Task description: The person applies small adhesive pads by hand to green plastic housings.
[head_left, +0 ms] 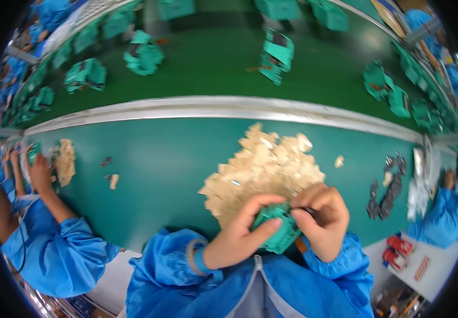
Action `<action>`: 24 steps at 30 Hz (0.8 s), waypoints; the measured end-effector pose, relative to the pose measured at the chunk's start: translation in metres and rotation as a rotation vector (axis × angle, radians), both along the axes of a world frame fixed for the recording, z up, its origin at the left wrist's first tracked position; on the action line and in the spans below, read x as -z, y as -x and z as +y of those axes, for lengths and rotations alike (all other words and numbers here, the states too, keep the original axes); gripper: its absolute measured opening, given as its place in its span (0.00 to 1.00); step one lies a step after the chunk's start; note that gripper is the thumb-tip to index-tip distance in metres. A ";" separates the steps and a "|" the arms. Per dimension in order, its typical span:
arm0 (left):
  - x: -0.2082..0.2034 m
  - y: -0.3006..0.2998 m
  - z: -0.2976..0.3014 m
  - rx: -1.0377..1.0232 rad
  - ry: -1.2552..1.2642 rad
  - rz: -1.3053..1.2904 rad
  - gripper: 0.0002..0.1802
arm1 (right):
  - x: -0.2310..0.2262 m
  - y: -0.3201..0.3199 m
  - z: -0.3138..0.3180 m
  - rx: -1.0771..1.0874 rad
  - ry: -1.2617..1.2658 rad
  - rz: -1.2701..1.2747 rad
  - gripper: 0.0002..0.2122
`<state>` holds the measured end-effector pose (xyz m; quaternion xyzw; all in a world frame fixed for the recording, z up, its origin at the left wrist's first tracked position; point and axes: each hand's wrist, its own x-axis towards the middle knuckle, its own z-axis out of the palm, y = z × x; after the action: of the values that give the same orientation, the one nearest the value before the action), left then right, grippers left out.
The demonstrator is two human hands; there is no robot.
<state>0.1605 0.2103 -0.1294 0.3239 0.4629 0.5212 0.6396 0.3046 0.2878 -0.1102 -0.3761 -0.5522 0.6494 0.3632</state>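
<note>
My left hand (239,236) is wrapped round a small green plastic housing (281,239), thumb on its upper face and fingers along the far side. The housing is tilted just in front of my chest, over the table's near edge. At its right side my right hand (323,214) is closed, pinching a small dark part (307,210) against or close to the housing; its exact shape is hidden by the fingers. An orange-brown strip (300,244) shows beneath, beside my right wrist. Just beyond both hands lies a heap of beige paper-like pieces (266,164).
A metal rail (229,108) separates the green table (149,164) from a green belt (202,63) carrying several green housings (143,53). Black parts (389,196) and clear plastic bags (418,193) lie at right. A co-worker (54,244) sits at left, another (443,212) at right.
</note>
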 end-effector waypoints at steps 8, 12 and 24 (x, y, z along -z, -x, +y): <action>0.001 -0.004 0.005 0.033 0.050 -0.097 0.18 | -0.001 -0.004 0.000 -0.032 0.105 0.080 0.11; 0.003 -0.007 0.005 0.030 0.043 -0.087 0.16 | 0.003 -0.003 -0.004 0.003 -0.004 0.063 0.11; 0.005 -0.013 0.005 0.011 0.064 -0.086 0.15 | 0.009 -0.004 -0.005 0.008 -0.099 0.015 0.11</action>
<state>0.1734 0.2156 -0.1346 0.2830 0.4497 0.5162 0.6717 0.3088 0.2825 -0.1189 -0.3550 -0.5792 0.6227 0.3882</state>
